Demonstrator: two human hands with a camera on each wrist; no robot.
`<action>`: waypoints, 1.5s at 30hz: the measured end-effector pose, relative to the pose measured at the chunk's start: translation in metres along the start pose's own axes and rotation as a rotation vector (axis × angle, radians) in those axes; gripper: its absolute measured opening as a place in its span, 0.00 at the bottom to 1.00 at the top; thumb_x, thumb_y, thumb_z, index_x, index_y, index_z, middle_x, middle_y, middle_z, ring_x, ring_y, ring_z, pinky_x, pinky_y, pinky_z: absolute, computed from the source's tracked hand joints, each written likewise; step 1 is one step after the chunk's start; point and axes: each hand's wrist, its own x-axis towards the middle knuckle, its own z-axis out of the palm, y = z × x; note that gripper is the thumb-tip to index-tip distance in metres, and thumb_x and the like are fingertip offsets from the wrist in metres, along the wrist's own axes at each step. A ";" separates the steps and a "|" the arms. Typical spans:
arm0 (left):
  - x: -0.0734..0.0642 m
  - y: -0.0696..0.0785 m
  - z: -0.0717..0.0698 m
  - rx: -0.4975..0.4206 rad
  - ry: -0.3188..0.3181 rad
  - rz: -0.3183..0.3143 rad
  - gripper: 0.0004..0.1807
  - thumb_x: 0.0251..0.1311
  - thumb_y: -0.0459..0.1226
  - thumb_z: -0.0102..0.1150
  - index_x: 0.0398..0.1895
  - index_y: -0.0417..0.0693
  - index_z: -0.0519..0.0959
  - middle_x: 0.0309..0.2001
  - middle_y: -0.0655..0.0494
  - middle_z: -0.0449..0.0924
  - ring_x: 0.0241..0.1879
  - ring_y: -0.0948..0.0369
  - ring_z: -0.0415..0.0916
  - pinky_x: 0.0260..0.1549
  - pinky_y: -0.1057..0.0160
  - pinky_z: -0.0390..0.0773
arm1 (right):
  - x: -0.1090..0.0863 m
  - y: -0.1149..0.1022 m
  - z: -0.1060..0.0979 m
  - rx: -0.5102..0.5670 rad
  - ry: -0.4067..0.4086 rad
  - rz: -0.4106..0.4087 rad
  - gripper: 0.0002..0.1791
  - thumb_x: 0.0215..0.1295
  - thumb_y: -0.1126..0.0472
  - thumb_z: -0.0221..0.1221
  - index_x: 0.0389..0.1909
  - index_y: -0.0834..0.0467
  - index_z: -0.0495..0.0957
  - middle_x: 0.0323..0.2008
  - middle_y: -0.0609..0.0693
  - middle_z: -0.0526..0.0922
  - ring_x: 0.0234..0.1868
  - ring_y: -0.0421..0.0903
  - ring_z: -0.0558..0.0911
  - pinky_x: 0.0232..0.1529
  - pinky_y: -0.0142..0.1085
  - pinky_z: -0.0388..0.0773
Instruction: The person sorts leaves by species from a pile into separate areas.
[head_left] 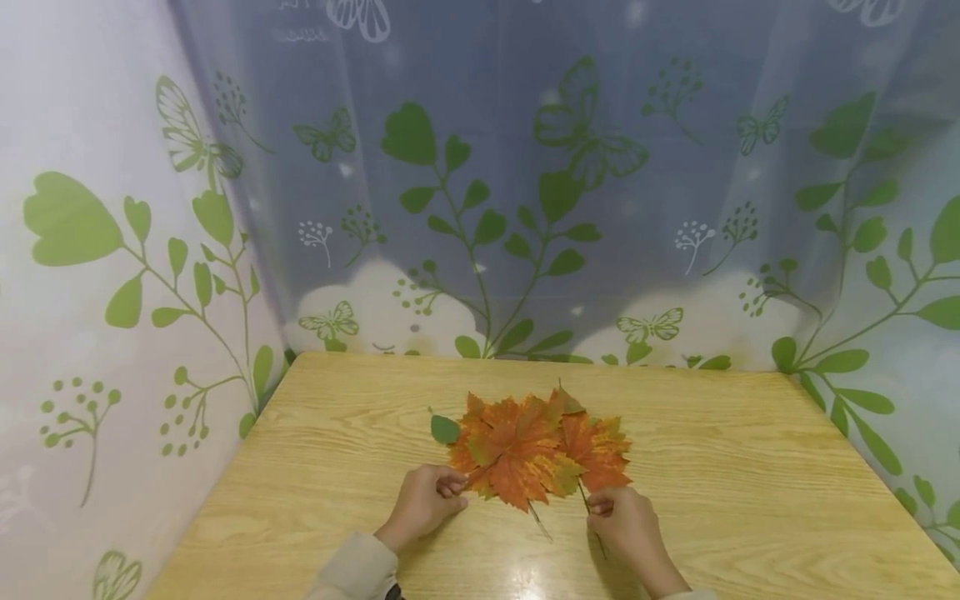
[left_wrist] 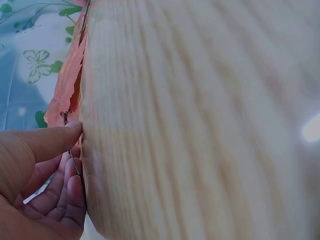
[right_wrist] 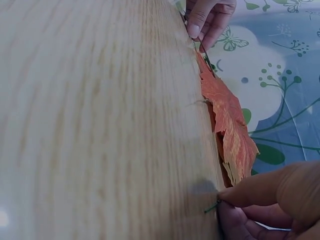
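Note:
Orange artificial maple leaves (head_left: 517, 454) lie overlapping on the wooden table, their edges tinged yellow-green. At their left edge, my left hand (head_left: 426, 504) pinches a thin dark stem (left_wrist: 74, 164) between thumb and fingers. On the other side, my right hand (head_left: 628, 523) grips the stem of the right-hand leaf (head_left: 600, 454) with thumb and fingertips. A green end of that stem (right_wrist: 212, 206) pokes out past the thumb in the right wrist view. Between the hands, another thin stem (head_left: 540, 523) points toward me from under the leaves.
A small green leaf (head_left: 445, 429) sits at the pile's upper left. The light wood table (head_left: 337, 433) reaches back to a blue-grey curtain (head_left: 495, 167) printed with plants and butterflies. Similar printed cloth (head_left: 82, 333) hangs along the left side.

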 end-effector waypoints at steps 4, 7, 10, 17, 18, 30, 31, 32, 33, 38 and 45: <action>0.000 0.000 0.000 0.000 0.004 0.003 0.11 0.49 0.28 0.71 0.38 0.35 0.84 0.31 0.52 0.83 0.28 0.66 0.75 0.28 0.71 0.76 | 0.000 0.002 0.000 0.031 -0.001 0.011 0.09 0.44 0.73 0.64 0.30 0.64 0.84 0.22 0.45 0.80 0.25 0.40 0.77 0.26 0.35 0.73; -0.001 0.000 0.000 -0.003 0.008 0.002 0.11 0.49 0.28 0.70 0.37 0.35 0.84 0.30 0.52 0.83 0.28 0.66 0.75 0.27 0.71 0.76 | 0.000 0.003 0.000 0.042 0.007 0.017 0.09 0.45 0.74 0.62 0.30 0.64 0.84 0.22 0.45 0.80 0.25 0.40 0.76 0.26 0.33 0.73; -0.001 0.000 0.000 -0.007 0.011 -0.001 0.10 0.49 0.28 0.70 0.36 0.36 0.84 0.29 0.53 0.82 0.27 0.65 0.75 0.27 0.71 0.75 | 0.000 0.004 0.001 0.017 0.013 0.019 0.09 0.44 0.74 0.61 0.29 0.63 0.84 0.21 0.45 0.80 0.25 0.39 0.76 0.26 0.33 0.73; 0.000 -0.002 0.001 -0.023 0.016 -0.023 0.08 0.51 0.28 0.69 0.35 0.37 0.84 0.29 0.53 0.83 0.27 0.65 0.76 0.27 0.70 0.76 | -0.001 -0.001 0.002 -0.028 0.026 0.010 0.09 0.41 0.73 0.62 0.27 0.63 0.84 0.21 0.45 0.80 0.24 0.40 0.77 0.26 0.36 0.74; 0.000 -0.003 0.000 -0.027 0.017 -0.032 0.08 0.51 0.28 0.69 0.35 0.38 0.84 0.29 0.54 0.83 0.27 0.65 0.76 0.27 0.70 0.76 | -0.001 -0.002 0.002 -0.021 0.026 0.014 0.09 0.42 0.73 0.61 0.27 0.63 0.84 0.21 0.46 0.80 0.24 0.40 0.77 0.25 0.36 0.73; 0.002 -0.002 -0.003 -0.079 0.010 -0.112 0.07 0.52 0.30 0.69 0.35 0.40 0.85 0.29 0.55 0.83 0.27 0.64 0.75 0.26 0.68 0.76 | -0.001 -0.004 0.003 0.001 0.027 0.072 0.10 0.39 0.72 0.61 0.26 0.62 0.81 0.21 0.45 0.79 0.23 0.40 0.75 0.24 0.35 0.71; 0.002 -0.002 -0.003 -0.080 0.009 -0.110 0.07 0.52 0.30 0.69 0.35 0.40 0.85 0.29 0.55 0.83 0.27 0.64 0.76 0.26 0.68 0.76 | -0.001 -0.004 0.003 0.002 0.025 0.077 0.10 0.39 0.72 0.61 0.26 0.62 0.81 0.21 0.45 0.79 0.24 0.40 0.75 0.25 0.35 0.71; 0.003 -0.003 -0.003 -0.082 0.008 -0.110 0.07 0.52 0.30 0.69 0.35 0.40 0.85 0.29 0.55 0.83 0.27 0.64 0.76 0.27 0.68 0.76 | -0.001 -0.004 0.002 0.004 0.023 0.081 0.10 0.39 0.72 0.61 0.27 0.62 0.81 0.21 0.45 0.79 0.24 0.40 0.75 0.25 0.35 0.71; 0.003 -0.003 -0.003 -0.083 0.008 -0.110 0.07 0.52 0.30 0.69 0.35 0.40 0.85 0.29 0.55 0.83 0.27 0.64 0.76 0.27 0.68 0.76 | -0.001 -0.004 0.002 0.008 0.019 0.086 0.09 0.39 0.72 0.61 0.27 0.62 0.81 0.22 0.45 0.79 0.24 0.40 0.76 0.25 0.35 0.72; 0.004 -0.004 -0.003 -0.081 0.007 -0.111 0.07 0.53 0.31 0.68 0.35 0.40 0.85 0.29 0.56 0.83 0.28 0.64 0.76 0.27 0.68 0.76 | 0.001 -0.001 -0.001 0.078 0.008 0.116 0.09 0.41 0.71 0.64 0.29 0.63 0.82 0.23 0.45 0.80 0.25 0.40 0.77 0.27 0.34 0.74; 0.003 -0.002 -0.003 -0.090 0.013 -0.113 0.07 0.52 0.31 0.69 0.35 0.40 0.85 0.29 0.55 0.83 0.27 0.64 0.76 0.27 0.68 0.76 | 0.003 0.005 -0.005 0.265 -0.038 0.225 0.12 0.43 0.74 0.63 0.33 0.68 0.81 0.25 0.50 0.81 0.26 0.42 0.78 0.25 0.33 0.77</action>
